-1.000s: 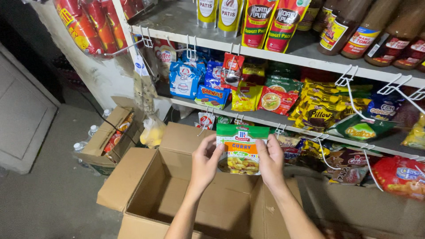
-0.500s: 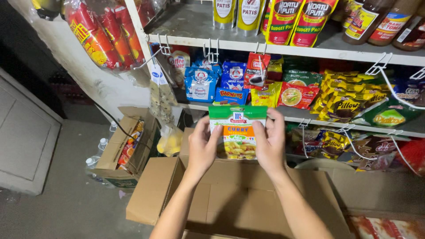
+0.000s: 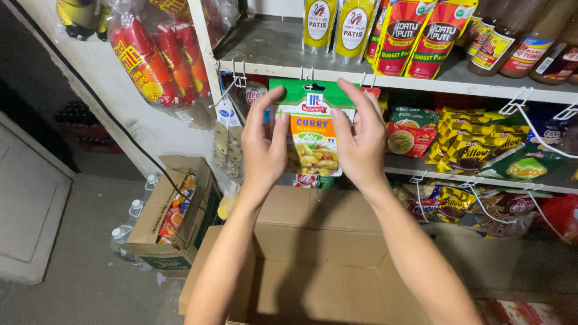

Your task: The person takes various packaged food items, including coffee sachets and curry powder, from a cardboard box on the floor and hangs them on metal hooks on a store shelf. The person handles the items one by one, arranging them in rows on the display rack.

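Holding a seasoning packet (image 3: 313, 129) with a green top and orange middle, I have my left hand (image 3: 264, 147) pinching its left edge and my right hand (image 3: 360, 141) pinching its right edge, fingers closed on it. The packet is upright, raised in front of the white shelf edge (image 3: 421, 78), right by a wire hook (image 3: 308, 75).

Below my arms sits an open cardboard box (image 3: 313, 259); the part of its inside I can see is bare cardboard. To the left on the floor stands a smaller open carton (image 3: 162, 232) with colourful packets inside and plastic bottles (image 3: 123, 232) just beside it. On the upper shelf stand sauce pouches (image 3: 337, 27) and brown bottles (image 3: 518, 33).
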